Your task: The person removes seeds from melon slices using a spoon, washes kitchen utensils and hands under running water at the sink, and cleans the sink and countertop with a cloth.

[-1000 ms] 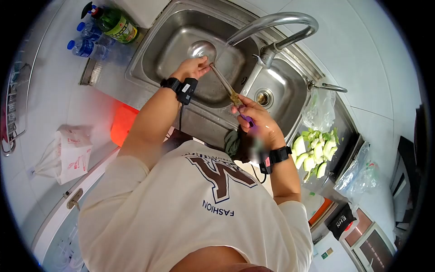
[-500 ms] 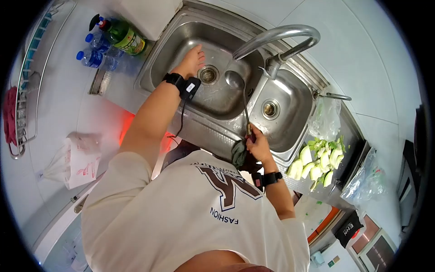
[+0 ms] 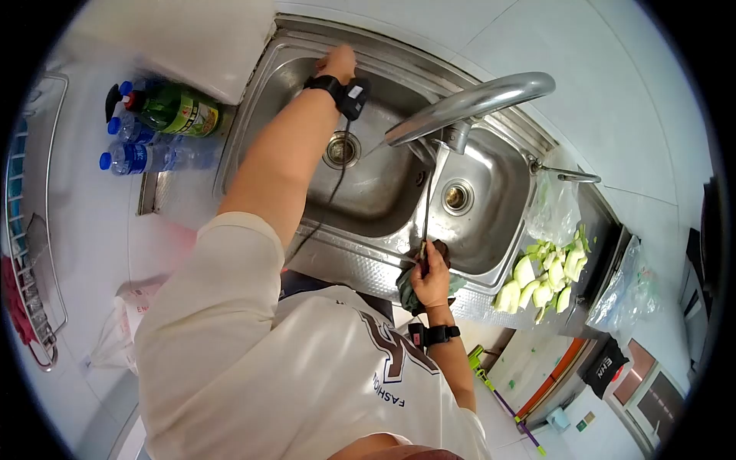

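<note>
My right hand (image 3: 432, 280) is wrapped round the handle of a ladle (image 3: 427, 211) at the front edge of the sink. The ladle points away from me over the divider, its bowl end seen nearly edge-on below the faucet base. Beside and partly under that hand is a dark green cloth-like bundle (image 3: 406, 290). My left hand (image 3: 336, 61) reaches to the back of the left basin (image 3: 368, 184), close to its far wall. Its fingers are mostly hidden, so their pose is unclear. The faucet (image 3: 468, 107) arches over the left basin, with a faint streak below its spout.
A right basin (image 3: 483, 230) adjoins the left one. Cut pale green vegetable pieces (image 3: 544, 280) lie on the right counter beside a clear plastic bag (image 3: 553, 203). A green pump bottle (image 3: 180, 111) and several water bottles (image 3: 138, 157) stand at left. A cable (image 3: 330, 199) hangs from my left wrist.
My left hand has moved from beside the drain to the basin's far wall. The ladle's bowl has swung right, out of the left basin to the divider. My view has shifted slightly.
</note>
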`<state>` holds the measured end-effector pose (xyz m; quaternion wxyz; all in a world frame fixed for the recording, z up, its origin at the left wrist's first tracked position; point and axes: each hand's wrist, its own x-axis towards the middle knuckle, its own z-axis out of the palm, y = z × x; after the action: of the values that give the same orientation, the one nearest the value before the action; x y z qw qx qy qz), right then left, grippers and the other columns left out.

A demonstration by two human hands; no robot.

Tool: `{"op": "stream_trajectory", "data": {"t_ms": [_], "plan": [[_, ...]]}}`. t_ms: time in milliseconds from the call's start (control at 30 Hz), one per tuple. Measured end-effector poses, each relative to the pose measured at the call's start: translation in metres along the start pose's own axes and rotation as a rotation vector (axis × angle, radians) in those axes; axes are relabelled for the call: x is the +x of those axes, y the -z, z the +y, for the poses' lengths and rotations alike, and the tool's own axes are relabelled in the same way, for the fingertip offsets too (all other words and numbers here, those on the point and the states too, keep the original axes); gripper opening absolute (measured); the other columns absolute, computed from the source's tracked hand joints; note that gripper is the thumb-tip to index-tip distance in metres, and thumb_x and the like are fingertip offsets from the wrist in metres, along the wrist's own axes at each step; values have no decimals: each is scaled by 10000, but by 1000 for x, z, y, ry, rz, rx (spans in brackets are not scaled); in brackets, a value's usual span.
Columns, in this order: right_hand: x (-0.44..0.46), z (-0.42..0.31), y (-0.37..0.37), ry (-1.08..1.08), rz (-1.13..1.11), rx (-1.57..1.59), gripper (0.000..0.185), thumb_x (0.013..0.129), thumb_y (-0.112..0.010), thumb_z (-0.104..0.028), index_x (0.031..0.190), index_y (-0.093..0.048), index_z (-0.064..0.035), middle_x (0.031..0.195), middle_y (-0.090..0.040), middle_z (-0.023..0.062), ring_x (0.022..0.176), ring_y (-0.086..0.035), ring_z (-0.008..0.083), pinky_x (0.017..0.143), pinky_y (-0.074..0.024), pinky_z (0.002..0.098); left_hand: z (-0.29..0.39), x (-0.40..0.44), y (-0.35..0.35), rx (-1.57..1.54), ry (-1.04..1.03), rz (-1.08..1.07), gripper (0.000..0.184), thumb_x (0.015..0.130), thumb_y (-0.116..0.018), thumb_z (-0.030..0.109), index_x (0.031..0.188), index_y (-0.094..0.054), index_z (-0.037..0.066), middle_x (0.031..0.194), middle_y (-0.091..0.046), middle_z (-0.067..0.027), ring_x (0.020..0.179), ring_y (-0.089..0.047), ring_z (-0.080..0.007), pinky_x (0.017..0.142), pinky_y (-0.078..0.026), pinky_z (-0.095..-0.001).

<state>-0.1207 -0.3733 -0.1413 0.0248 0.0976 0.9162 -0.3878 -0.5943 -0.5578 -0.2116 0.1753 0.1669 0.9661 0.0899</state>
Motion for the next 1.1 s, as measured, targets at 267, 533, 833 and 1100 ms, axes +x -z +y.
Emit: {"op": "stream_trajectory", "data": {"t_ms": [267, 533, 833, 1100], "plan": [[2, -2, -2, 56, 72, -32, 610, 706, -559, -34, 1305, -441, -40, 1004, -588, 203, 895, -578, 384, 786, -478, 426, 28, -95, -46, -1062, 184, -792, 422, 880, -539, 286, 1224, -510, 44, 1255, -508, -147, 1065, -527, -238, 802, -477, -407], [2, 10, -7, 146, 91, -74, 591, 725, -563, -39, 1301, -437, -27, 990, -586, 213, 856, -578, 396, 755, -477, 434, -27, -146, -28, -1489, 354, -666, 528, 920, -514, 340, 1361, -382, 82, 1409, -378, -80, 1252, -403, -258, 999, -360, -476], [-4, 9, 18, -29, 22, 327, 558, 706, -525, -14, 1262, -504, -58, 924, -637, 191, 819, -621, 326, 789, -479, 349, 36, -283, -17, -1544, 290, -631, 498, 911, -549, 310, 1331, -421, 76, 1359, -440, -99, 1190, -471, -252, 979, -400, -426], [-63, 58, 100, 30, 51, 119, 606, 708, -519, -9, 1307, -473, -87, 1021, -601, 193, 900, -597, 323, 821, -470, 342, 175, -362, -58, -1200, -79, -780, 600, 864, -616, 250, 1390, -362, 115, 1341, -442, -114, 1158, -491, -213, 931, -433, -362]]}}
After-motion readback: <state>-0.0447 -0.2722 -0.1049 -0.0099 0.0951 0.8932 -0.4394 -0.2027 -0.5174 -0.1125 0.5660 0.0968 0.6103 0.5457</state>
